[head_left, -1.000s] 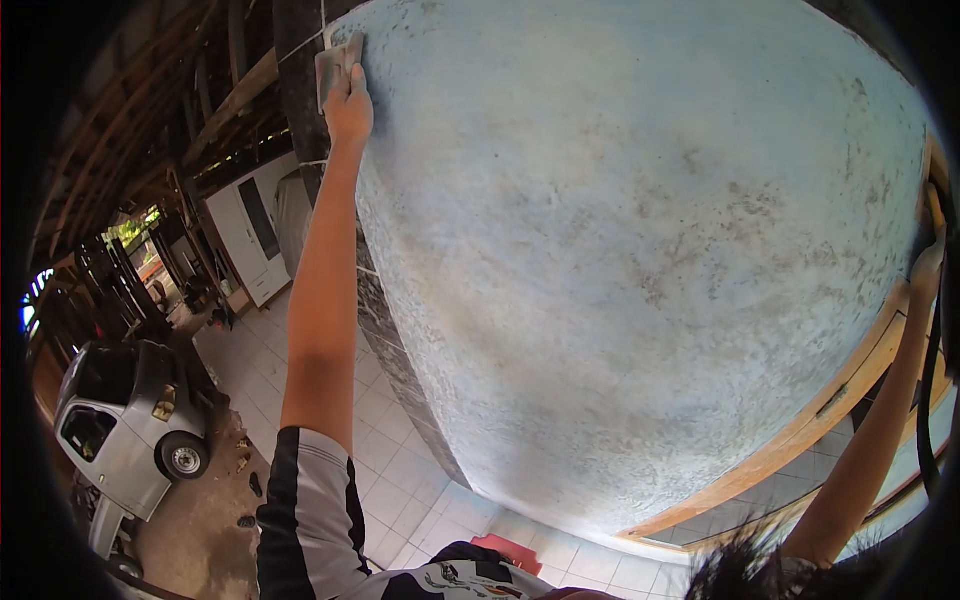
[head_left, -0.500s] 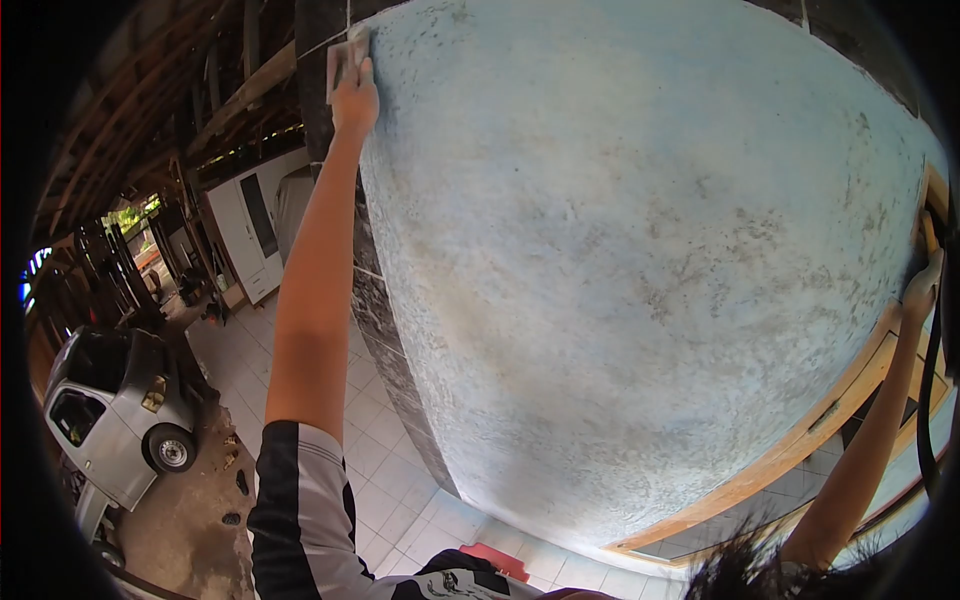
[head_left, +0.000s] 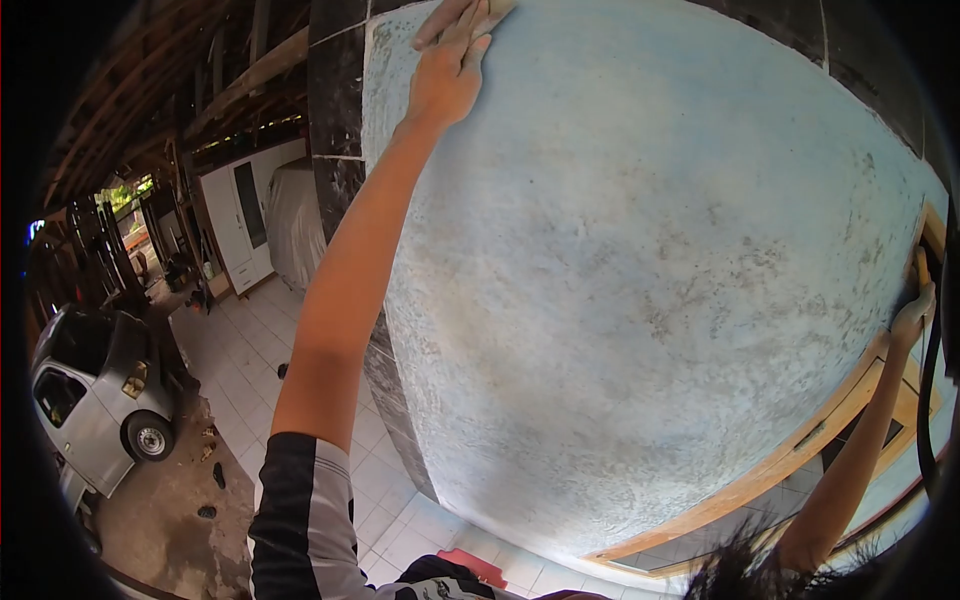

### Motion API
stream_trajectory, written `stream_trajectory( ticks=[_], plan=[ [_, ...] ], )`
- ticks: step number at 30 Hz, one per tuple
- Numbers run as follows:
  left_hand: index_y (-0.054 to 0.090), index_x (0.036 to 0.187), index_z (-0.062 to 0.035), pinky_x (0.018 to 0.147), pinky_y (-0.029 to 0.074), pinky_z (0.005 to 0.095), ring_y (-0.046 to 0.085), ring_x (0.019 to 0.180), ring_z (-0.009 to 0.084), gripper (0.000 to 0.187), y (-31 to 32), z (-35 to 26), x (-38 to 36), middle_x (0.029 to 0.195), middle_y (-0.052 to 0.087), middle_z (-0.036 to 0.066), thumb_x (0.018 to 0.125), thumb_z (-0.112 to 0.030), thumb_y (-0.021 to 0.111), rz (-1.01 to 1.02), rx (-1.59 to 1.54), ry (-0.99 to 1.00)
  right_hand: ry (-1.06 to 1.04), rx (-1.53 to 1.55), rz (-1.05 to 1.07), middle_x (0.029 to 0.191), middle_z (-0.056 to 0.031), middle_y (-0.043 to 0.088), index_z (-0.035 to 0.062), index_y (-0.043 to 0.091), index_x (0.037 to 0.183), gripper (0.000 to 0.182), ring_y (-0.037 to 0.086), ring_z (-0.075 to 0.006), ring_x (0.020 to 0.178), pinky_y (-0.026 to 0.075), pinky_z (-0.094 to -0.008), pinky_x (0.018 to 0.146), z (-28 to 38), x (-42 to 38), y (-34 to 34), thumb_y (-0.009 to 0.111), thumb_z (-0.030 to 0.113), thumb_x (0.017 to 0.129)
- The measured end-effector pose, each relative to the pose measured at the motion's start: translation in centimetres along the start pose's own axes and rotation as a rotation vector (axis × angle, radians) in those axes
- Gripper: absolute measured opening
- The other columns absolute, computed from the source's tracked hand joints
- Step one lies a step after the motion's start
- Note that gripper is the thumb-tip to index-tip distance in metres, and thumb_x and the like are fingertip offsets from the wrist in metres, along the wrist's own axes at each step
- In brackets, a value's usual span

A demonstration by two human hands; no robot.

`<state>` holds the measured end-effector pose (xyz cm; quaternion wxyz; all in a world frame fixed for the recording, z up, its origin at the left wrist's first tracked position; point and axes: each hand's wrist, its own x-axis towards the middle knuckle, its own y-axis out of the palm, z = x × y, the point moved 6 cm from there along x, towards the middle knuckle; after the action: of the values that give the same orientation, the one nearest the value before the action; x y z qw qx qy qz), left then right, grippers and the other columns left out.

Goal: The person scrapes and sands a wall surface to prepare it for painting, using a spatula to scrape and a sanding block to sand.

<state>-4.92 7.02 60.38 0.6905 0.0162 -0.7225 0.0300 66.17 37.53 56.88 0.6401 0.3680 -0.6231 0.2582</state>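
Note:
High on the pale blue, blotchy wall (head_left: pixel 600 270), my left hand (head_left: pixel 447 85) presses a flat brownish piece of what looks like sandpaper (head_left: pixel 437 24) against the surface near the upper left corner. The fingers lie over it and partly hide it. At the far right, my right hand (head_left: pixel 910 318) rests at the wall's right edge, beside a wooden frame (head_left: pixel 933 235). Its fingers are small and partly hidden there, and I cannot see clearly what they grip.
Dark tiles (head_left: pixel 337 105) border the wall. A wooden-framed window (head_left: pixel 720 518) lies low right; a black cable (head_left: pixel 929 400) hangs near my right hand. Below are floor tiles (head_left: pixel 255 345) and a red object (head_left: pixel 472 567). A silver vehicle (head_left: pixel 95 385) and white cabinet (head_left: pixel 235 215) stand left.
My left hand has slid right and slightly up across the wall with the sandpaper, off the dark tile border. My right hand stays at the right edge. The view has shifted slightly.

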Motion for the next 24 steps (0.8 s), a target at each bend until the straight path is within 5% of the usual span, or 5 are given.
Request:
stream_trajectory(
  ticks=[5, 13, 15, 19, 24],
  plan=[
    [0.047, 0.151, -0.0081, 0.074, 0.052, 0.0490, 0.069, 0.092, 0.0436, 0.046, -0.4, 3.5, 1.5, 0.113, 0.070, 0.028, 0.108, -0.024, 0.046, -0.152, 0.018, -0.142, 0.185, 0.099, 0.019, 0.133, -0.0162, 0.067, -0.0010, 0.061, 0.137, 0.078, 0.064, -0.0289, 0.124, 0.046, -0.0413, 0.111, -1.5, -1.0, 0.0, 0.022, 0.060, 0.108],
    [0.048, 0.150, -0.0058, 0.080, 0.052, 0.0501, 0.067, 0.098, 0.0461, 0.046, 1.1, -0.9, -0.4, 0.121, 0.067, 0.028, 0.107, -0.022, 0.046, 0.110, 0.072, -0.224, 0.155, 0.073, -0.011, 0.128, -0.0170, 0.067, -0.0035, 0.062, 0.133, 0.075, 0.065, -0.0288, 0.118, 0.048, -0.0408, 0.106, -1.4, -1.0, 0.3, 0.024, 0.056, 0.108],
    [0.048, 0.149, -0.0023, 0.085, 0.053, 0.0505, 0.066, 0.103, 0.0458, 0.046, -0.3, -8.3, -2.9, 0.126, 0.064, 0.029, 0.106, -0.020, 0.048, -0.247, -0.121, 0.439, 0.149, 0.080, -0.016, 0.126, -0.0174, 0.068, -0.0042, 0.062, 0.132, 0.074, 0.065, -0.0289, 0.117, 0.049, -0.0404, 0.105, -1.2, -0.6, 0.3, 0.025, 0.055, 0.108],
    [0.042, 0.155, -0.0079, 0.105, 0.048, 0.0436, 0.051, 0.136, 0.0383, 0.054, -0.8, -3.6, -2.7, 0.151, 0.047, 0.028, 0.103, -0.019, 0.055, -0.153, -0.170, -0.155, 0.154, 0.108, -0.029, 0.123, -0.0180, 0.068, -0.0056, 0.063, 0.130, 0.072, 0.065, -0.0291, 0.114, 0.050, -0.0398, 0.103, 0.1, -0.6, 0.4, 0.026, 0.052, 0.109],
    [0.049, 0.147, 0.0018, 0.098, 0.054, 0.0472, 0.056, 0.129, 0.0420, 0.048, -0.2, -4.9, -5.8, 0.150, 0.052, 0.021, 0.104, -0.021, 0.052, -0.108, 0.021, 0.015, 0.147, 0.123, -0.083, 0.119, -0.0188, 0.068, -0.0074, 0.063, 0.127, 0.069, 0.065, -0.0294, 0.110, 0.051, -0.0389, 0.100, 1.3, -0.4, -0.5, 0.027, 0.049, 0.109]
  ],
)
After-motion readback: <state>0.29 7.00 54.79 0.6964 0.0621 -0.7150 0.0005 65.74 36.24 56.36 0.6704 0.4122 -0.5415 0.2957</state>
